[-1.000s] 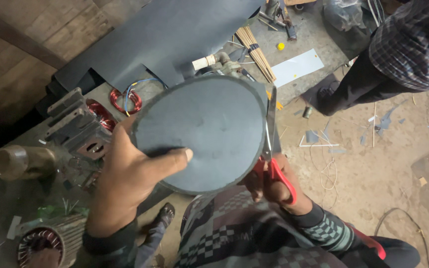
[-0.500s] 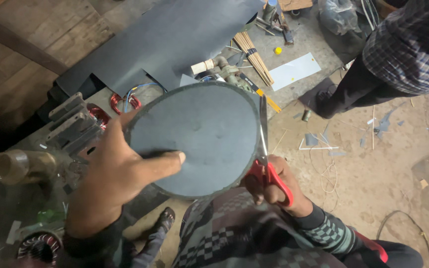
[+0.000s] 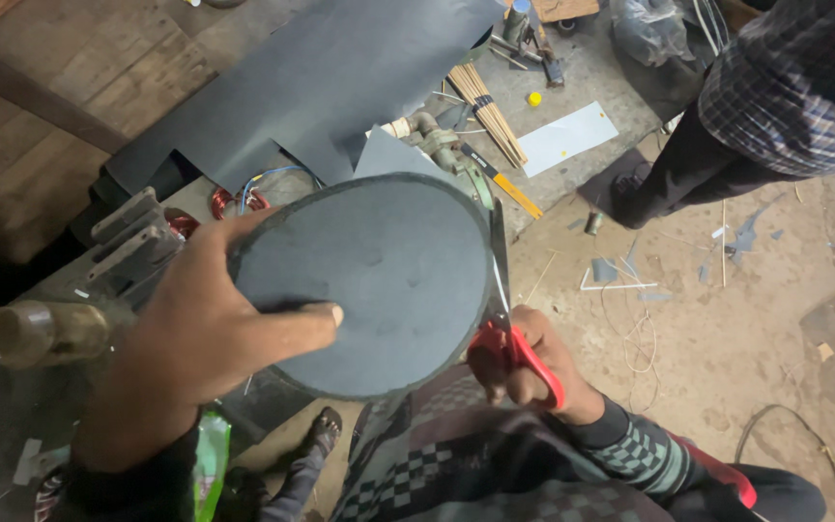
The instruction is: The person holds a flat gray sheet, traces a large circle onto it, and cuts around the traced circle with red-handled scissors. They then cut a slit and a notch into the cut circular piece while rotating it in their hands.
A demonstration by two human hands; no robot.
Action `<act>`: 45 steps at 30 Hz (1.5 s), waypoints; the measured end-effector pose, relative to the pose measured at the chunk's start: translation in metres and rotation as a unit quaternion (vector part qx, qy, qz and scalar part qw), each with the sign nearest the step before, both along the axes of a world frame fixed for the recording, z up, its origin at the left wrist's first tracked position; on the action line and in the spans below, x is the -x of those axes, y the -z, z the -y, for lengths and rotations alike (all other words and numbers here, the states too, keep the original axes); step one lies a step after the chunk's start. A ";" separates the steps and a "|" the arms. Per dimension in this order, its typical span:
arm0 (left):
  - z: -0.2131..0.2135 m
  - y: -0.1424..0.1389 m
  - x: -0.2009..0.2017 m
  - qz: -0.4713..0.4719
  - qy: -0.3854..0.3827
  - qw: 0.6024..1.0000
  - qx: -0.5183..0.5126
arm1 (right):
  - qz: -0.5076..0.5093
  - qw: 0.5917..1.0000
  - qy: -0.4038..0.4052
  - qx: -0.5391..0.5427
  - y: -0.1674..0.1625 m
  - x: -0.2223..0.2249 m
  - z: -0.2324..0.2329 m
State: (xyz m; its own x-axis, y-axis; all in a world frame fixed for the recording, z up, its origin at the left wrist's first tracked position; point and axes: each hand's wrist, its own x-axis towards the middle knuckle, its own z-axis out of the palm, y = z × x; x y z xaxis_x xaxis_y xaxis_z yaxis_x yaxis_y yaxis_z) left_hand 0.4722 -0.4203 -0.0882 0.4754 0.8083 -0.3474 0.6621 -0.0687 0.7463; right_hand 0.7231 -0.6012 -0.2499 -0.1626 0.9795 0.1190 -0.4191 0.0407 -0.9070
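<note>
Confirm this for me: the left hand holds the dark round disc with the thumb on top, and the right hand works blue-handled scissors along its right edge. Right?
Not quite: the scissors have red handles, not blue, as the head view shows. The rest stands: the left hand holds the dark round disc with the thumb on top, and the right hand works the scissors along its right edge.

Disc [image 3: 388, 280]: matt dark grey sheet, paper or thin card by the look, smooth with faint dents. Big sheet [image 3: 331, 77] on the bench: same matt grey stock. Scissors [image 3: 509, 319]: bare steel blades, glossy red plastic handles. Bench top [image 3: 620, 68]: dull, scuffed grey surface. Wall boards [image 3: 60, 87]: rough unfinished wood. Stick bundle [image 3: 485, 111]: pale raw wood. Coils [image 3: 234, 201]: shiny copper wire. Floor [image 3: 727, 319]: dusty, rough, littered with offcuts.
</note>
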 end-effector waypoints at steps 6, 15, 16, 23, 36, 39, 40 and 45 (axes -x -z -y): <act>-0.003 -0.013 -0.017 -0.068 0.029 0.991 0.110 | 0.007 1.000 0.023 -0.003 0.012 -0.003 0.006; -0.001 -0.026 -0.017 -0.077 0.085 0.990 0.084 | 0.058 0.998 0.004 -0.028 0.012 -0.003 0.007; -0.003 -0.026 -0.015 -0.124 0.069 0.986 0.082 | 0.051 0.999 0.006 -0.015 0.013 -0.001 0.008; -0.007 -0.030 -0.015 -0.081 0.118 0.985 0.093 | 0.055 0.998 -0.007 -0.002 0.021 0.006 0.014; -0.007 -0.073 -0.036 -0.186 0.144 0.969 0.076 | 0.021 0.999 0.013 -0.048 0.001 0.021 0.009; -0.012 -0.076 -0.029 -0.188 0.120 0.972 0.066 | -0.006 0.999 0.040 -0.012 0.003 0.026 0.011; -0.012 -0.075 -0.028 -0.193 0.106 0.973 0.068 | -0.023 0.999 0.037 -0.002 0.007 0.026 0.014; -0.017 -0.075 -0.016 -0.144 0.093 0.985 0.023 | -0.029 0.996 0.080 0.019 0.034 0.020 0.023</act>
